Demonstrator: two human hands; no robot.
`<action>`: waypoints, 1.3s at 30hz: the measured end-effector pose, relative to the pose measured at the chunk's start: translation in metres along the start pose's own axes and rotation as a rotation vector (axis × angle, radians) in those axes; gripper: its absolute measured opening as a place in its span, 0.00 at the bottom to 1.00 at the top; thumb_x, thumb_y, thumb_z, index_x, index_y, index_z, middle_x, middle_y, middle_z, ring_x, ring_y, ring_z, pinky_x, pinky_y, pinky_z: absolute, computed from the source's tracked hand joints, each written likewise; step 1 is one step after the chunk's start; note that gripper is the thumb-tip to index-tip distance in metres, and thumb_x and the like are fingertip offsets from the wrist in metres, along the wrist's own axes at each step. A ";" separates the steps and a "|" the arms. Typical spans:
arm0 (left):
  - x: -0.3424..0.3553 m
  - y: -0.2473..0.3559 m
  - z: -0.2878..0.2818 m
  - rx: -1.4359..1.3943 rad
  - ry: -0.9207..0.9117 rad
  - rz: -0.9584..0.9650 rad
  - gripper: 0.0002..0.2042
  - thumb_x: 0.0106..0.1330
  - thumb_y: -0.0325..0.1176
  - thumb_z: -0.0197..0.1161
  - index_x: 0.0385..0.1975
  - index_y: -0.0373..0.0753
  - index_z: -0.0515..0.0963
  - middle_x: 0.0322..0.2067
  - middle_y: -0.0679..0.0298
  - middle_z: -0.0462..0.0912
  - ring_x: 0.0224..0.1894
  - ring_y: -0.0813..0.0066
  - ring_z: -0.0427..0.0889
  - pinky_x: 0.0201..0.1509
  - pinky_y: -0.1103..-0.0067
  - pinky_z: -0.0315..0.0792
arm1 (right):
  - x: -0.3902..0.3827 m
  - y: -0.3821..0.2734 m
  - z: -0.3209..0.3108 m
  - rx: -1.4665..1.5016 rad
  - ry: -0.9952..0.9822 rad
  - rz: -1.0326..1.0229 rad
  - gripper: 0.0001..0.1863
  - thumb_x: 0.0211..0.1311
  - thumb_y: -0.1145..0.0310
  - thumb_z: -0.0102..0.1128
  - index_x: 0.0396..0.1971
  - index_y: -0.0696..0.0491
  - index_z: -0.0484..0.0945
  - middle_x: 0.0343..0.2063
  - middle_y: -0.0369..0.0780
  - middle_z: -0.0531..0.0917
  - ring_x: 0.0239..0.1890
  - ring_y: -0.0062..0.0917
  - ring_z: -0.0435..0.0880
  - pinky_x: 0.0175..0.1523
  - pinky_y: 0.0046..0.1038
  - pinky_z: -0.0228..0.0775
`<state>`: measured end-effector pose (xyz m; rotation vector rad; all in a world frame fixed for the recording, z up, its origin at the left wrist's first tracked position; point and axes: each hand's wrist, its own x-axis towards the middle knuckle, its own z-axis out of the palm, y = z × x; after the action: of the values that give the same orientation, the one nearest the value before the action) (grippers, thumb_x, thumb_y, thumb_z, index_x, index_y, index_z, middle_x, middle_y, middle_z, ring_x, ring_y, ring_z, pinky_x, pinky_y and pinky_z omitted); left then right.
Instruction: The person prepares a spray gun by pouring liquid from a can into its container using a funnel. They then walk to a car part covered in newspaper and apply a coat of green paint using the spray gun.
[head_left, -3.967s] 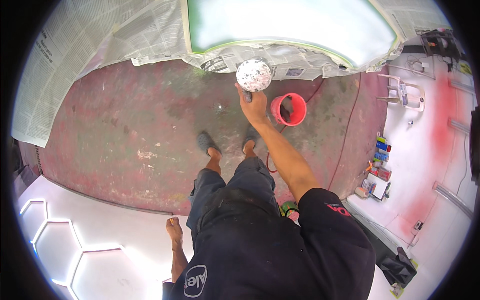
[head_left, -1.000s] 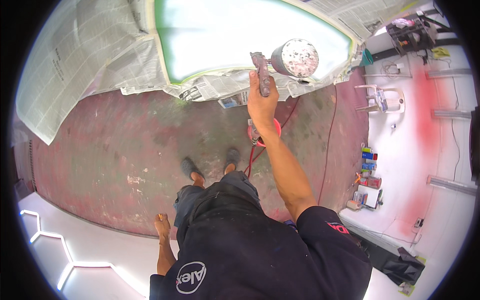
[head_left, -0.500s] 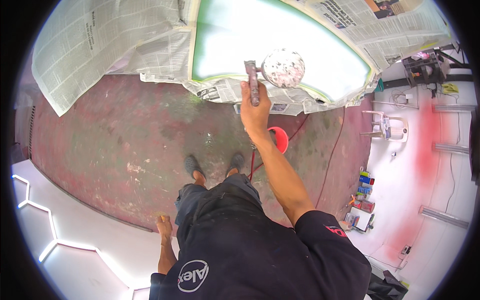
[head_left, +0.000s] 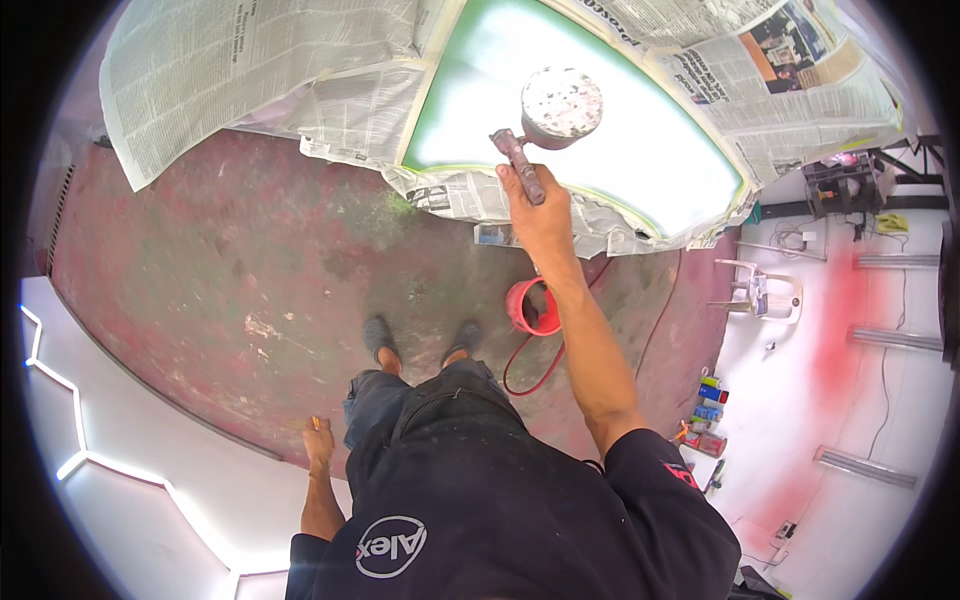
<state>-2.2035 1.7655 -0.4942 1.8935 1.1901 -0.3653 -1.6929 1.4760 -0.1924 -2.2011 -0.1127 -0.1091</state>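
My right hand (head_left: 543, 218) is closed around the handle of a spray gun (head_left: 518, 165), whose round, paint-spattered cup (head_left: 562, 100) sits to the right of its body. The gun is over the lower part of a white-sprayed panel (head_left: 470, 90), which has green along its edges. Whether paint is leaving the nozzle cannot be made out. Newspaper masking (head_left: 360, 110) surrounds the panel. Down at my left side, away from the panel, my left hand (head_left: 318, 442) is closed, with a small orange-yellow bit showing at its fingers; what it is stays unclear.
A red bucket (head_left: 519, 308) stands on the stained floor (head_left: 250, 270) below my right forearm, with a red hose (head_left: 515, 372) looping beside it. To the right are a white plastic chair (head_left: 775, 298) and several cans (head_left: 708, 415) along the wall. A metal frame (head_left: 845, 188) stands farther off.
The spray gun has tilted, its head now leaning left and its cup higher over the panel. My view has shifted, so more of the bucket shows. My left hand stays low at my side.
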 end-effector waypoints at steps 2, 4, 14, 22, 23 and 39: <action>0.003 -0.012 0.005 -0.005 0.021 -0.012 0.17 0.71 0.40 0.62 0.45 0.28 0.77 0.27 0.48 0.81 0.31 0.54 0.83 0.38 0.60 0.74 | 0.008 -0.015 -0.004 0.010 0.013 -0.032 0.22 0.72 0.54 0.68 0.36 0.62 0.82 0.16 0.41 0.78 0.19 0.28 0.75 0.28 0.33 0.67; 0.005 -0.023 0.010 -0.036 0.020 -0.022 0.18 0.71 0.40 0.62 0.46 0.28 0.77 0.28 0.48 0.82 0.32 0.53 0.83 0.38 0.60 0.74 | 0.019 -0.019 -0.005 -0.009 0.042 -0.057 0.22 0.72 0.54 0.69 0.38 0.63 0.83 0.18 0.42 0.80 0.21 0.27 0.77 0.30 0.32 0.69; 0.025 -0.039 0.023 -0.149 -0.014 -0.001 0.13 0.70 0.36 0.62 0.41 0.30 0.77 0.28 0.55 0.79 0.31 0.63 0.78 0.38 0.65 0.73 | 0.024 -0.066 0.010 -0.291 0.052 -0.081 0.24 0.72 0.52 0.65 0.43 0.63 0.79 0.31 0.53 0.87 0.35 0.51 0.87 0.42 0.46 0.76; 0.049 -0.022 -0.018 -0.191 0.010 0.039 0.12 0.70 0.34 0.62 0.39 0.28 0.78 0.27 0.57 0.79 0.31 0.68 0.76 0.38 0.67 0.73 | 0.039 -0.118 0.057 -0.409 0.248 -0.233 0.22 0.72 0.52 0.64 0.44 0.60 0.76 0.38 0.54 0.85 0.39 0.55 0.86 0.43 0.51 0.76; 0.053 -0.028 -0.022 -0.216 0.008 0.029 0.12 0.71 0.34 0.62 0.40 0.28 0.78 0.27 0.56 0.80 0.31 0.67 0.76 0.38 0.67 0.73 | 0.044 -0.121 0.061 -0.415 0.263 -0.237 0.23 0.72 0.52 0.64 0.45 0.60 0.76 0.37 0.55 0.86 0.39 0.54 0.87 0.44 0.50 0.76; 0.069 -0.079 -0.008 -0.302 -0.008 -0.156 0.14 0.72 0.38 0.63 0.42 0.30 0.79 0.31 0.51 0.83 0.33 0.59 0.80 0.40 0.64 0.74 | 0.041 -0.131 0.073 -0.389 0.070 -0.036 0.23 0.75 0.53 0.63 0.40 0.63 0.78 0.23 0.50 0.84 0.26 0.42 0.84 0.36 0.40 0.74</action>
<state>-2.2366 1.8275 -0.5726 1.5440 1.3122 -0.2594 -1.6654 1.6144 -0.1259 -2.5801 -0.0976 -0.2457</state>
